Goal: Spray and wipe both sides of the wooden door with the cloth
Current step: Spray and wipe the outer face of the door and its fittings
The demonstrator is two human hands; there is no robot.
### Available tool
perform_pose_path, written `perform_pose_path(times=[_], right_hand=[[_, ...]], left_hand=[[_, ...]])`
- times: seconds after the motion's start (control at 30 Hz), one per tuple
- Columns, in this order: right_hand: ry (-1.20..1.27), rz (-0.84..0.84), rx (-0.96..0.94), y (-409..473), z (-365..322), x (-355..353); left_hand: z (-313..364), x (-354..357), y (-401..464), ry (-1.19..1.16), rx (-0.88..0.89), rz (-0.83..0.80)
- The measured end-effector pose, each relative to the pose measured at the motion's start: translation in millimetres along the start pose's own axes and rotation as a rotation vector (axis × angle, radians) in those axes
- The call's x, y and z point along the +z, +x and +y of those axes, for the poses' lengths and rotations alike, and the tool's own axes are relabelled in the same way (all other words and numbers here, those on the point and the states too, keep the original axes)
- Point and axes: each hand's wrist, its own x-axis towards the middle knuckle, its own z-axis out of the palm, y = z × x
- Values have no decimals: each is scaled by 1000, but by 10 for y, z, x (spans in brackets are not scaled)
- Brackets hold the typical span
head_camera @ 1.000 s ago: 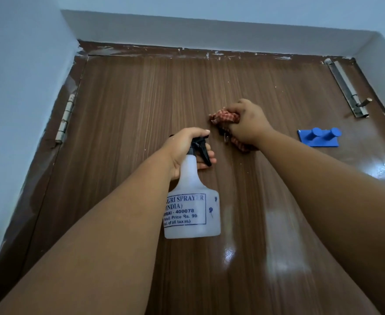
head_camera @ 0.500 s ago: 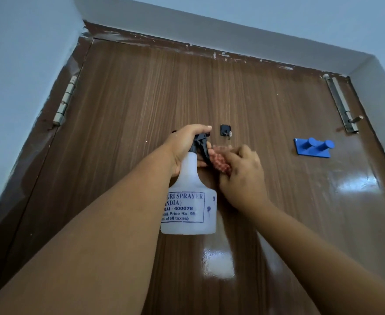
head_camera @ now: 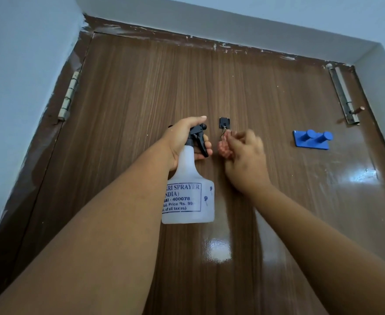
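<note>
Since a second ago the right hand [head_camera: 243, 160] has come down from the upper middle of the door to a spot just under the small black hook [head_camera: 224, 122], and the view has tipped so the door's top edge sits lower in the picture.

Nearest, both forearms run in from the bottom edge, cut off by the frame. The left hand [head_camera: 187, 142] grips the neck of the spray bottle [head_camera: 188, 196], fingers curled round the black trigger head [head_camera: 198, 138]; the white body hangs below the hand in front of the door, and the left edge of its printed label is hidden behind the forearm. The right hand is blurred, its fingers curled round a bunched red-checked cloth [head_camera: 223, 147], of which only a small wad shows at the fingertips. The cloth sits just beside the hook's dangling metal piece; whether they touch cannot be told.

Behind the hands stands the wooden door [head_camera: 141, 87], brown and glossy, with bright glare patches low in the middle and at the right. A blue two-peg hanger [head_camera: 312, 139] is fixed to it right of the hands, well apart from them. Farther up, a hinge [head_camera: 67, 98] sits at the left edge and a metal latch bolt [head_camera: 343, 94] at the right. White paint flecks mark the top of the frame [head_camera: 209, 43], and pale walls [head_camera: 16, 64] close in around it.
</note>
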Motion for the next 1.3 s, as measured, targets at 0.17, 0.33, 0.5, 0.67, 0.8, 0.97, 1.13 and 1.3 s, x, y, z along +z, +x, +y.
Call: perform_pose_path(times=[0.17,0.33,0.5,0.67,0.8,0.97,1.13,1.3], right_hand=[[22,-155,-275,-217,416,-305],[400,55,511,108,362,-385],[341,-2,158,348,-39,-252],[-28,-232,122,605,-184,-241],[-40,-530,346,955,-272,-472],[479,-474,706,873,-240,-502],[815,-362,854,730,-249,-446],[749,-276,561,593,-189,-355]], left_hand=[[-1,20,-35,35,-24,11],[-26,1,-77,40,-44,40],[-66,-24,-88,59,-40,67],[-82,-17,-78,108,-42,64],[-68,-16,-73,134,-53,70],[-84,5,-53,129,-64,75],[-95,19,-30,93,-54,74],[-97,9,-19,100,-47,77]])
